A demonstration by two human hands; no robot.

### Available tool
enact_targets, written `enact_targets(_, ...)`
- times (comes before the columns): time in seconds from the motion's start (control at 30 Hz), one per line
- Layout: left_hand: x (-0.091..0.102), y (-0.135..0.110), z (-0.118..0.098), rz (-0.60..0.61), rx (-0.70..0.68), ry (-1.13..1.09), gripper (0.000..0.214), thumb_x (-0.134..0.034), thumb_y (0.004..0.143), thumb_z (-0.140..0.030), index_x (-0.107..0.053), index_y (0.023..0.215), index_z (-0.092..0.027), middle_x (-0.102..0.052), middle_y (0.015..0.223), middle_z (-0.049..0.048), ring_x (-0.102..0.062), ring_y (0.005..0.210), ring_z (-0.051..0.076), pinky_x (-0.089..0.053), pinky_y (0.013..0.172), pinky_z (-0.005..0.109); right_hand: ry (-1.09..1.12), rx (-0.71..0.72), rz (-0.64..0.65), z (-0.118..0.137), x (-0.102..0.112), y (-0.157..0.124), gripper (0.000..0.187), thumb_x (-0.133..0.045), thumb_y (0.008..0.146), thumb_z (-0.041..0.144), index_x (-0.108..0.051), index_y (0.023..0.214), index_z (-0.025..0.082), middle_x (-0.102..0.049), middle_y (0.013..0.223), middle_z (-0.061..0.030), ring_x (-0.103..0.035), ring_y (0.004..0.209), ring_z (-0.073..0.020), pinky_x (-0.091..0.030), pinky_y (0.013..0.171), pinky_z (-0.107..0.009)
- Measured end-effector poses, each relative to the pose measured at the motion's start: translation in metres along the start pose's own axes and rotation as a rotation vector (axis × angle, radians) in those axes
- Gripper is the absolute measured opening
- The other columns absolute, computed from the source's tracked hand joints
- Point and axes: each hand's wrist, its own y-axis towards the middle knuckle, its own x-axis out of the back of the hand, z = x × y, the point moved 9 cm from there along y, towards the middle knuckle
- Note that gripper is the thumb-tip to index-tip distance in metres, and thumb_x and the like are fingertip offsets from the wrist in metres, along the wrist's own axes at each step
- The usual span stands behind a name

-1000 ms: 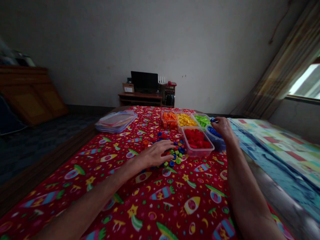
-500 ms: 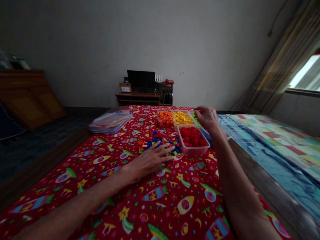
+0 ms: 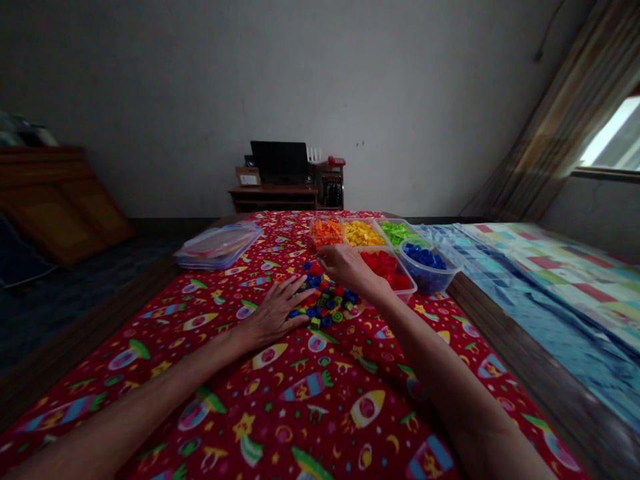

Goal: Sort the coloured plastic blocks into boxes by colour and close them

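Note:
A loose heap of small toy building bricks point(image 3: 327, 303), blue, red, green and orange, lies on the red patterned tablecloth point(image 3: 345, 373). My left hand point(image 3: 277, 310) rests flat at the heap's left edge, fingers spread. Over the far right side of the heap hovers my right hand point(image 3: 350, 268), its fingers curled together; whatever they hold, if anything, is hidden. Just beyond it stand clear containers of sorted bricks: orange bricks point(image 3: 327, 230), yellow bricks point(image 3: 363, 233), green bricks point(image 3: 397, 233) and red bricks point(image 3: 383, 262). A round tub point(image 3: 434, 281) at the right holds blue bricks point(image 3: 424, 255).
Clear plastic lids point(image 3: 220, 245) are stacked at the table's far left. A bed with a checked cover point(image 3: 565, 260) adjoins the right side. Beyond the table, a desk point(image 3: 273, 191) with a black monitor point(image 3: 280, 160) stands against the wall.
My right hand has moved left from over the green bricks to the heap, uncovering the blue tub. My left hand has slid left, exposing more of the heap.

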Motion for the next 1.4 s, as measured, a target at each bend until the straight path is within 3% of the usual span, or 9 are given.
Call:
enact_targets(0.27, 0.003, 0.076, 0.060, -0.215, 0.155, -0.164, 0.045, -0.033, 0.093, -0.036, -0.048, 0.130, -0.015, -0.048, 0.138, 0.0118, -0.036, 0.132, 0.022, -0.026, 0.111, 0.042, -0.022, -0.057, -0.005, -0.017, 0.000, 0.002, 0.024, -0.046, 0.085, 0.017, -0.069, 0.081, 0.013, -0.066, 0.075, -0.0082, -0.053, 0.065, -0.0132, -0.033, 0.060, -0.024)
enact_targets(0.4, -0.002, 0.104, 0.090, -0.105, 0.290, -0.260, 0.047, -0.038, 0.087, -0.033, -0.055, 0.123, -0.008, -0.058, 0.126, 0.0153, -0.051, 0.119, 0.023, -0.035, 0.105, 0.036, -0.048, -0.080, 0.009, -0.025, -0.004, 0.002, 0.026, -0.045, 0.085, 0.017, -0.070, 0.083, 0.014, -0.067, 0.076, -0.0091, -0.055, 0.068, -0.0148, -0.033, 0.060, -0.024)
enact_targets(0.5, -0.010, 0.112, 0.088, 0.052, 0.251, -0.305, 0.047, -0.051, 0.076, -0.029, -0.059, 0.119, -0.013, -0.063, 0.120, 0.0099, -0.055, 0.112, 0.024, -0.040, 0.100, 0.033, -0.048, -0.065, 0.063, -0.024, -0.015, 0.001, 0.025, -0.045, 0.082, 0.012, -0.070, 0.085, 0.014, -0.068, 0.078, -0.0101, -0.057, 0.069, -0.0156, -0.034, 0.062, -0.024)
enact_targets(0.63, -0.013, 0.108, 0.084, 0.115, 0.250, -0.305, 0.037, -0.056, 0.067, -0.022, -0.069, 0.101, -0.015, -0.071, 0.101, 0.0059, -0.062, 0.097, 0.024, -0.045, 0.091, 0.032, -0.051, 0.047, 0.191, -0.012, -0.048, -0.002, 0.026, -0.048, 0.078, 0.008, -0.068, 0.094, 0.012, -0.069, 0.082, -0.0124, -0.059, 0.074, -0.0182, -0.036, 0.063, -0.025)
enact_targets(0.8, -0.002, 0.086, 0.097, -0.012, 0.350, -0.402, 0.031, -0.055, 0.068, -0.024, -0.072, 0.093, -0.015, -0.073, 0.092, 0.0062, -0.065, 0.088, 0.023, -0.049, 0.082, 0.031, -0.142, 0.097, 0.346, -0.012, -0.089, -0.005, 0.030, -0.046, 0.078, 0.005, -0.066, 0.099, 0.009, -0.068, 0.087, -0.0148, -0.060, 0.077, -0.0182, -0.038, 0.066, -0.025)
enact_targets(1.0, 0.007, 0.057, 0.111, -0.067, 0.389, -0.432, 0.031, -0.061, 0.067, -0.030, -0.073, 0.092, -0.017, -0.074, 0.094, 0.0047, -0.066, 0.088, 0.023, -0.050, 0.083, 0.032, -0.184, 0.047, 0.314, -0.015, -0.078, -0.006, 0.022, -0.047, 0.079, 0.007, -0.066, 0.091, 0.009, -0.066, 0.081, -0.0114, -0.056, 0.071, -0.0159, -0.035, 0.063, -0.025)
enact_targets(1.17, 0.028, 0.042, 0.114, -0.127, 0.400, -0.419, 0.033, -0.059, 0.070, -0.034, -0.072, 0.095, -0.017, -0.073, 0.098, 0.0055, -0.065, 0.090, 0.023, -0.049, 0.085, 0.032, -0.148, 0.070, 0.171, -0.005, -0.059, -0.009, 0.017, -0.049, 0.084, 0.014, -0.064, 0.093, 0.010, -0.062, 0.085, -0.0115, -0.053, 0.079, -0.0182, -0.036, 0.069, -0.026)
enact_targets(1.27, 0.034, 0.037, 0.105, 0.006, 0.365, -0.494, 0.039, -0.060, 0.070, -0.036, -0.069, 0.102, -0.017, -0.073, 0.098, 0.0039, -0.065, 0.089, 0.021, -0.050, 0.082, 0.029, -0.112, 0.117, 0.059, 0.003, -0.048, -0.011, 0.017, -0.049, 0.086, 0.017, -0.062, 0.095, 0.012, -0.058, 0.091, -0.0123, -0.050, 0.084, -0.0188, -0.037, 0.073, -0.027)
enact_targets(1.4, 0.020, 0.028, 0.077, 0.381, 0.307, -0.398, 0.032, -0.061, 0.070, -0.032, -0.070, 0.099, -0.020, -0.073, 0.085, -0.0007, -0.064, 0.074, 0.016, -0.048, 0.065, 0.021, -0.069, 0.140, 0.026, 0.009, -0.045, -0.013, 0.016, -0.046, 0.086, 0.014, -0.061, 0.092, 0.014, -0.057, 0.085, -0.0093, -0.049, 0.079, -0.0168, -0.036, 0.071, -0.026)
